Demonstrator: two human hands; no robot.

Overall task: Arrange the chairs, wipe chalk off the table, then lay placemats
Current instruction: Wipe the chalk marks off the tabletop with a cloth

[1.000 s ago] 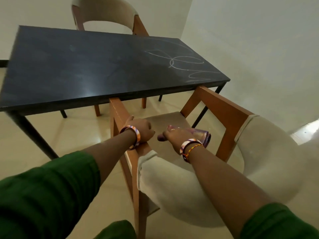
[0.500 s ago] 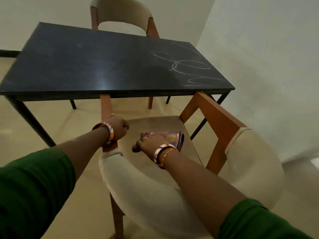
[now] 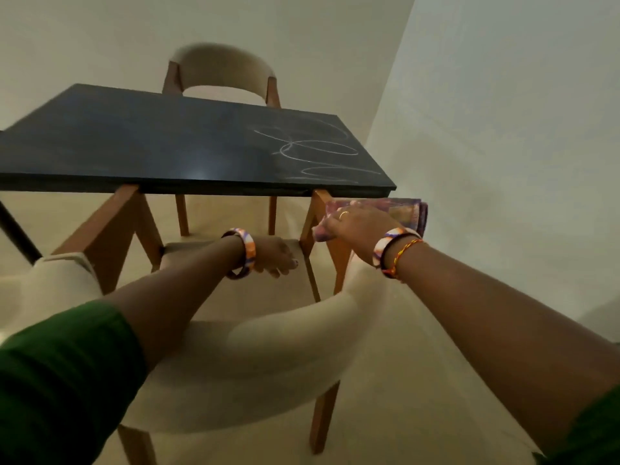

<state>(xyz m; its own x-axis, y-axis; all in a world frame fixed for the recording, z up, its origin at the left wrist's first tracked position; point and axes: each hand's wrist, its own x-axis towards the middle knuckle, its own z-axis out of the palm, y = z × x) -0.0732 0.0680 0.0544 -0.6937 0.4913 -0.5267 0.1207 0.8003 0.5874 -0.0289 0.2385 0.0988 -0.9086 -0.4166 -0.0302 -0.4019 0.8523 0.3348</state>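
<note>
A black table (image 3: 134, 146) carries white chalk loops (image 3: 312, 151) on its right half. Directly before me is the near chair (image 3: 268, 374), which has a beige back, with its wooden arms reaching under the table's front edge. My left hand (image 3: 273, 256) hovers over the chair's seat (image 3: 201, 253), fingers loosely curled and holding nothing. My right hand (image 3: 355, 226) grips a folded purple patterned cloth (image 3: 402, 213) just above the chair's right wooden arm (image 3: 322, 213), below the table's right corner.
A second chair (image 3: 221, 67) of the same kind stands at the table's far side, against the back wall. A pale wall (image 3: 503, 162) runs close along the right. A black table leg (image 3: 16, 233) slants down at the left.
My left hand has let go of the chair's left arm and moved over the seat. My right hand has lifted the cloth off the seat toward the right arm. The chair now sits squarely facing the table.
</note>
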